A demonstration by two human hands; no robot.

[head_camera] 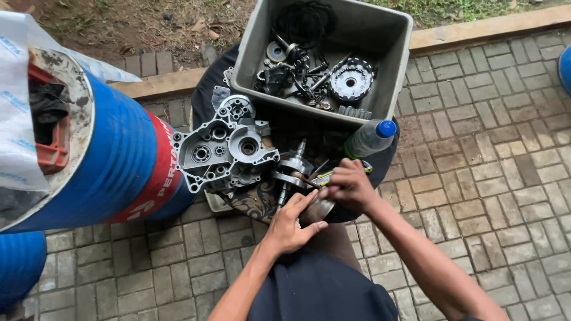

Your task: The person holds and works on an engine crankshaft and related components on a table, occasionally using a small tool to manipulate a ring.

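My left hand (291, 226) rests against a round metal part (318, 209) held over my knee, fingers wrapped along its side. My right hand (351, 185) is closed on a small yellow-handled tool (321, 179) and presses it onto the top of that part. Just beyond my hands a steel crankshaft (291, 169) lies on a dark cloth (205, 98). To its left sits a grey aluminium engine case half (223, 148) with bearing holes.
A grey plastic bin (389, 65) behind holds gears, a clutch basket (351, 80) and other engine parts. A plastic bottle with a blue cap (370, 138) lies next to it. A blue and red drum (119, 160) stands on the left. Paving bricks cover the ground.
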